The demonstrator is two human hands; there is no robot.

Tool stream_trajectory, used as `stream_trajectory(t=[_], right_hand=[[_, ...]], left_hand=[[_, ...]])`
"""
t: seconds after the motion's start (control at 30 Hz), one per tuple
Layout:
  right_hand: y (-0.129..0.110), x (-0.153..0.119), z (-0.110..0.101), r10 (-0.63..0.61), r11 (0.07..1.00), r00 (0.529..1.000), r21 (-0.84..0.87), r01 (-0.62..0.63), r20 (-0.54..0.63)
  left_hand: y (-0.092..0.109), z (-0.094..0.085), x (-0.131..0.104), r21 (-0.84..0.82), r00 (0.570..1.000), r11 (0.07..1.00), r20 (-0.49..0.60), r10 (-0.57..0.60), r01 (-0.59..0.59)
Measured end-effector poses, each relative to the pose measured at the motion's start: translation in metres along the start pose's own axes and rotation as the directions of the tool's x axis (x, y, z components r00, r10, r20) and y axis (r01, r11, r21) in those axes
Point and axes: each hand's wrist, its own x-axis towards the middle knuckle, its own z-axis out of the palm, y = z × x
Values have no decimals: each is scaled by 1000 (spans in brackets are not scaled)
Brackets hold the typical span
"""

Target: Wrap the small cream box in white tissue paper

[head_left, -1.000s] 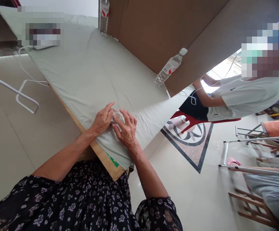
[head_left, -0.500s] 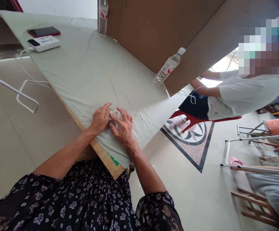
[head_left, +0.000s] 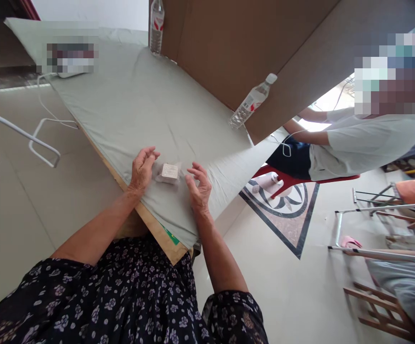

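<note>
A small pale box-shaped packet, wrapped in clear plastic, lies on the cloth-covered table near its front corner. Fine printing or a pattern shows on its top, too small to read. My left hand is just to the left of the packet, fingers loosely curved and apart, not touching it. On the other side, my right hand hovers with its fingers spread and bent, also holding nothing. The packet sits in the gap between both hands.
A tilted plastic bottle leans by a brown cardboard panel; another bottle stands farther back. A blurred-out device with a white cable lies at the far left. A person in a white shirt sits on the right.
Both hands have moved apart from the packet, the left one to the left and the right one to the right. The packet they covered now shows fully.
</note>
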Motion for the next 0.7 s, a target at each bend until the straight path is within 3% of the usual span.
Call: stream_trajectory(t=[0.13,0.3,0.53,0.7], right_hand=[[-5,-2,4,-49,994,998,-94,54,50],[-16,8,2,-141,949,978,-261,177,152],[-35,35,0,-176,819,895,-443,364,411],[-38,42,8,-218,764,850,-458,454,479]], left_hand=[[-2,1,3,-57,1000,998,10,-14,14],[2,0,-1,49,994,999,110,6,-12],[8,-2,-9,191,969,974,233,78,-125],[4,-1,-9,217,950,964,303,81,-151]])
